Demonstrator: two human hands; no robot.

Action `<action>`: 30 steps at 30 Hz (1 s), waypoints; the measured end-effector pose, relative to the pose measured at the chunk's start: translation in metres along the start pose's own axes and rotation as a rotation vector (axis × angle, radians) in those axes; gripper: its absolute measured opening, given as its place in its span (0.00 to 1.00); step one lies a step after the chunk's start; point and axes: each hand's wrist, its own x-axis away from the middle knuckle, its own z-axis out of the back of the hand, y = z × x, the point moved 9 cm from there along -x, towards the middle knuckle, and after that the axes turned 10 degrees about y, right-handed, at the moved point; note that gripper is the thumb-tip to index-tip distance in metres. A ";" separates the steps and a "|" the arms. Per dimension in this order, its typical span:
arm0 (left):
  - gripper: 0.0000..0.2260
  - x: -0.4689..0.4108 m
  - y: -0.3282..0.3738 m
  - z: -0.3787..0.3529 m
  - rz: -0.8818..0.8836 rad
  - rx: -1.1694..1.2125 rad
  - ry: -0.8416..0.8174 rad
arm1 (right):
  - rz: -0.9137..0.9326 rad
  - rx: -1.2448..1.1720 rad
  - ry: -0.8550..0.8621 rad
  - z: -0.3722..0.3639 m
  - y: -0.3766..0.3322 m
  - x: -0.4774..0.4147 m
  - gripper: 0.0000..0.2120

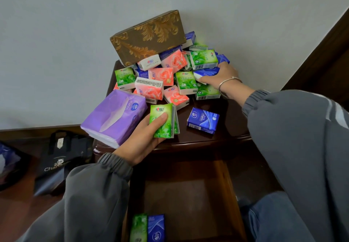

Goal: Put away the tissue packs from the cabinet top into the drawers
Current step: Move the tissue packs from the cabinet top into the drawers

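Barely begun. Only two small packs down in the open drawer so far: a green pocket pack and a blue pocket pack, side by side at the near edge, bottoms cut off by the frame. Rest of the drawer floor bare.

Still on the cabinet top: nearly everything. Loose heap of green, pink and blue pocket packs toward the wall, approx. a dozen-plus, exact count not possible w/ packs overlapping. Brown-and-gold tissue box tilted on top of the heap at the back. Large purple soft pack hanging over the left edge. Single blue pack lying apart near the front.

Left hand: closed round a green pack, thumb pressed flat on its face, fingers hidden behind; prob. a second green pack stacked behind it, edge just showing. Held low over the front of the top, touching the purple soft pack's side.

Right hand: reached into the heap's right side, fingers curled narrow over a blue-and-white pack, thumb under its near edge. Grip looks set but pack not lifted clear, resting among neighbours.

Black tote bag on the floor at left, not part of the job.
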 end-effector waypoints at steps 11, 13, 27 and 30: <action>0.17 0.002 0.000 -0.001 -0.010 0.031 -0.006 | 0.373 -0.199 -0.445 0.025 -0.012 0.081 0.35; 0.16 0.004 0.000 -0.003 -0.012 0.052 -0.016 | 0.444 -0.142 -0.589 0.019 -0.022 0.093 0.36; 0.17 0.007 0.003 -0.003 -0.034 0.058 -0.004 | 0.317 0.060 -0.655 -0.002 -0.012 0.120 0.46; 0.16 0.007 0.002 -0.003 -0.030 0.061 0.006 | 0.410 0.190 -0.492 -0.012 -0.016 0.122 0.39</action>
